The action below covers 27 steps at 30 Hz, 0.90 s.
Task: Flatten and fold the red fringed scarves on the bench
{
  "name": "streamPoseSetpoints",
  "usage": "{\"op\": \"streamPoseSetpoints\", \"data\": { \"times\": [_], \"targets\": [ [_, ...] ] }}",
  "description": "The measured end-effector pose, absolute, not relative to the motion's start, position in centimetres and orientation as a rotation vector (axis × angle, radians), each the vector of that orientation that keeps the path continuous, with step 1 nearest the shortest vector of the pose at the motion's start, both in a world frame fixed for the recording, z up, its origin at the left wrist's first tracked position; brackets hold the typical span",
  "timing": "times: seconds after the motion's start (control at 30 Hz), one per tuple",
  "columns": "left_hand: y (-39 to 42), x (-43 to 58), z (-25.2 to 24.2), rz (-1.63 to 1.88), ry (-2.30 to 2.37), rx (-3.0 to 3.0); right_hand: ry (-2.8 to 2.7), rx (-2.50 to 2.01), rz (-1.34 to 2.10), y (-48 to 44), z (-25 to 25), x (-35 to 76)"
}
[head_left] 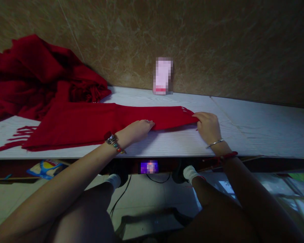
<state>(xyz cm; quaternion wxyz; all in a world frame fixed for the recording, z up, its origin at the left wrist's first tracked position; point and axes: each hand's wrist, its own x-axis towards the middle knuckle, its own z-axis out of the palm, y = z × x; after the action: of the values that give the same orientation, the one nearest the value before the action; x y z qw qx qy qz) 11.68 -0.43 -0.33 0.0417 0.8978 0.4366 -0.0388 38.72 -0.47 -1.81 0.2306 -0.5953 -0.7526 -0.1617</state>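
A long red fringed scarf (88,121) lies folded into a flat strip along the white tabletop, its fringe at the left end. My right hand (209,126) pinches the narrow right end between thumb and fingers. Halfway along the strip, my left hand (138,130) is closed at the near edge of the cloth, its fingertips partly hidden. Small white marks show near the right end. Behind the scarf's left part rises a crumpled heap of red fabric (48,71) with a tangled fringe.
A pink pixelated object (163,76) stands against the brown marbled wall (218,44). Below the table's front edge are a lit phone-like screen (149,167), a blue-and-yellow packet (47,168) and a dark cable (121,195). My legs are under the arms.
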Motion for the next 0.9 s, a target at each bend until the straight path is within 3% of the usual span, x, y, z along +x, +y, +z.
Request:
{"op": "streamPoseSetpoints", "data": {
  "times": [0.4,0.73,0.9],
  "targets": [
    [-0.5,11.6,-0.2,-0.220,1.285,2.802,-2.561,-1.780,-0.437,-1.4,-1.1,42.4],
    [-0.9,11.6,1.3,-0.455,1.255,2.577,-2.227,-2.291,-0.668,-2.7,0.7,44.3],
    [1.0,12.9,2.4,-0.271,1.305,2.510,-2.179,-1.862,-0.555,-1.4,0.8,41.5]
  ]
}}
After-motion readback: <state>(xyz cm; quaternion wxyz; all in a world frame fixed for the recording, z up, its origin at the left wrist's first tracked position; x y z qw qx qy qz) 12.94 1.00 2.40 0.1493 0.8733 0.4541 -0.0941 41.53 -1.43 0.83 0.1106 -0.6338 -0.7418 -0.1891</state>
